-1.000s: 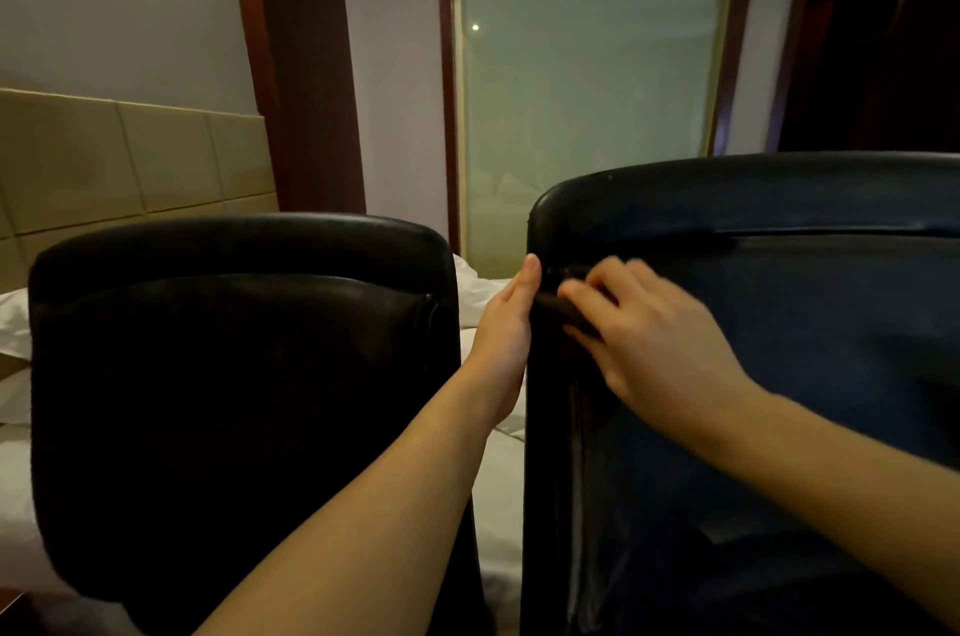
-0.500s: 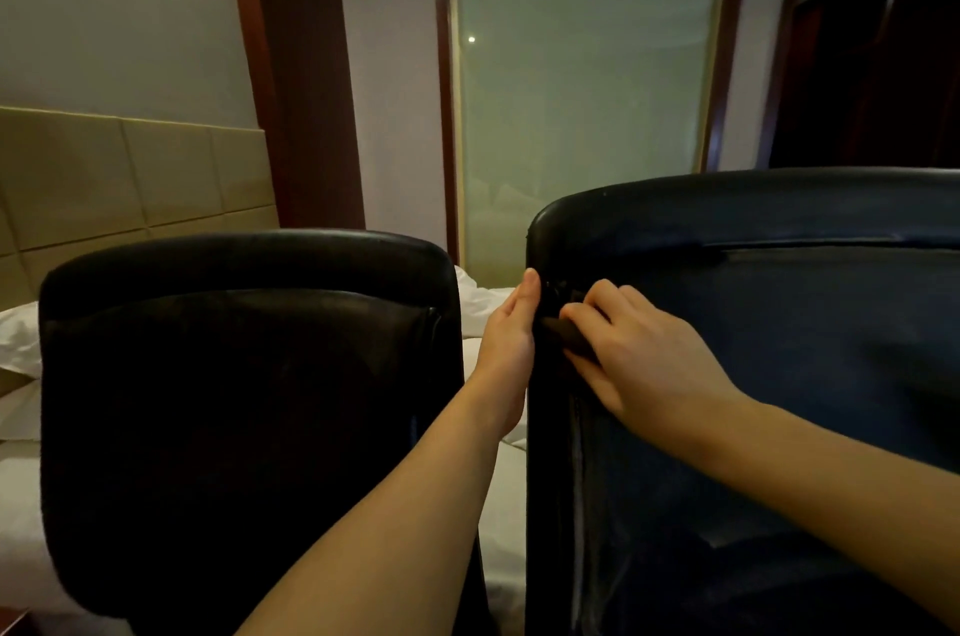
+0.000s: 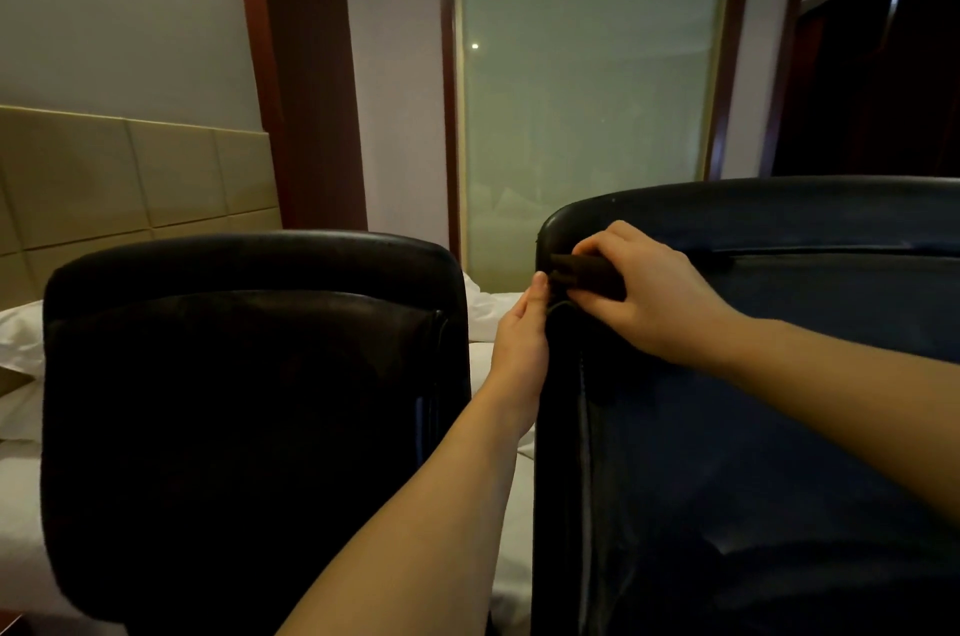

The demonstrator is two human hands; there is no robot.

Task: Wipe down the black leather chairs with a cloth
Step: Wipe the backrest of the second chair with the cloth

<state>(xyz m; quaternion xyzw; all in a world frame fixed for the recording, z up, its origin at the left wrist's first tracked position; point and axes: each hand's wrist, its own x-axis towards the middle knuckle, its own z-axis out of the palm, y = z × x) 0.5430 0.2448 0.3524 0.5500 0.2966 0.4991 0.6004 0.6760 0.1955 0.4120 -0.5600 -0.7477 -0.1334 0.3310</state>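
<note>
Two black leather chairs stand side by side with their backs toward me: the left chair [image 3: 249,401] and the nearer right chair [image 3: 769,427]. My right hand [image 3: 649,295] pinches a small dark brown cloth [image 3: 584,274] against the upper left corner of the right chair's back. My left hand [image 3: 522,339] grips that chair's left edge just below the cloth, thumb on the near side, fingers hidden behind the edge.
A bed with white sheets [image 3: 498,318] and pillows [image 3: 21,339] lies beyond the chairs, with a tan padded headboard [image 3: 130,178] at left. A frosted glass panel [image 3: 587,90] in dark wood framing stands behind, and a dark wardrobe [image 3: 883,74] at right.
My right hand has lifted slightly toward the chair's top corner, and the dark cloth shows more plainly in its fingers. My left hand stays on the chair's edge.
</note>
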